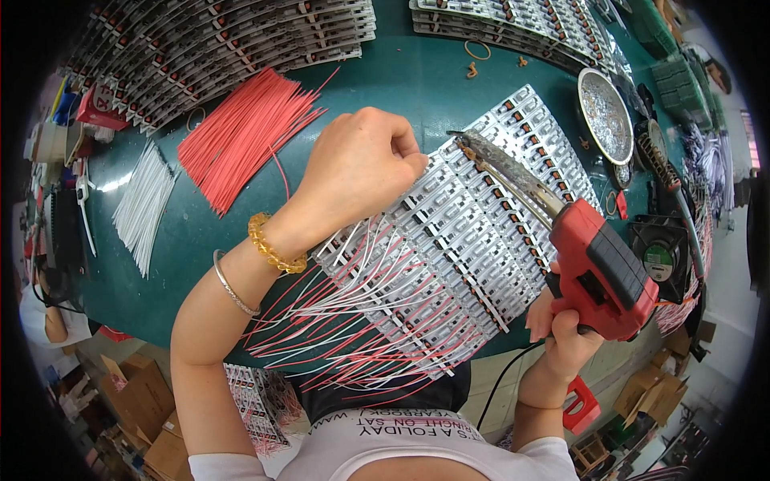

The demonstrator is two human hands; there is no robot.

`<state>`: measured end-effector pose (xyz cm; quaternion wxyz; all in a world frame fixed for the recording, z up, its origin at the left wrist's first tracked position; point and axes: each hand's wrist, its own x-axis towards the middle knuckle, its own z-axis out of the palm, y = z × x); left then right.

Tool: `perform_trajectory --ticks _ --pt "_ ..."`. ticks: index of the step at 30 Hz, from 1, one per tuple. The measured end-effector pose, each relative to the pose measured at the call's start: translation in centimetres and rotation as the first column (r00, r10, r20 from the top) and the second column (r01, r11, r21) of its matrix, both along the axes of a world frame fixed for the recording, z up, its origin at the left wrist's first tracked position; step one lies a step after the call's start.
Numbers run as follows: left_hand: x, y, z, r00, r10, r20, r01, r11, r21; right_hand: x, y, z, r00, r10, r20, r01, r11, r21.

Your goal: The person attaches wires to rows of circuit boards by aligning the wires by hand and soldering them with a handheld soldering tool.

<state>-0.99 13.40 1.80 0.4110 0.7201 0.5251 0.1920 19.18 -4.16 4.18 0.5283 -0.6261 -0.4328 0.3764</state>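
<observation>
My right hand grips a red-and-black soldering gun. Its dark, crusted tip points up and left over a panel of small white-and-metal units. My left hand is closed in a pinch at the panel's upper left edge, close to the gun's tip; whatever the fingers hold is too small or hidden to make out. Red and white wires fan out from the panel's lower left part and hang over the table's near edge. A yellow bead bracelet and a metal bangle circle my left wrist.
Red wires and white wires lie bundled on the green table. Stacked panels stand at the back left, others at the back right. A round dish and a small fan sit on the right.
</observation>
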Motion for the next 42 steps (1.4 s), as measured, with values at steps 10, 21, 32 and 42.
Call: perform_trajectory --ticks 10,21,32,42 --pt "-0.1 0.0 0.0 1.000 -0.001 -0.003 0.000 1.000 -0.017 0.2 0.4 -0.6 0.994 0.012 -0.113 -0.018 0.999 -0.050" --pt "0.0 0.0 -0.1 1.000 0.004 0.002 -0.004 1.000 0.006 0.1 0.3 -0.6 0.997 -0.004 -0.081 -0.002 0.997 -0.083" --pt "0.0 0.1 -0.1 1.000 0.004 -0.002 -0.004 1.000 0.009 1.2 -0.6 -1.3 0.980 0.052 -0.193 -0.060 0.998 -0.034" --pt "-0.2 0.2 -0.3 0.999 -0.020 0.037 0.021 0.999 -0.026 2.8 -0.4 2.0 0.963 -0.140 0.232 0.069 0.954 0.291"
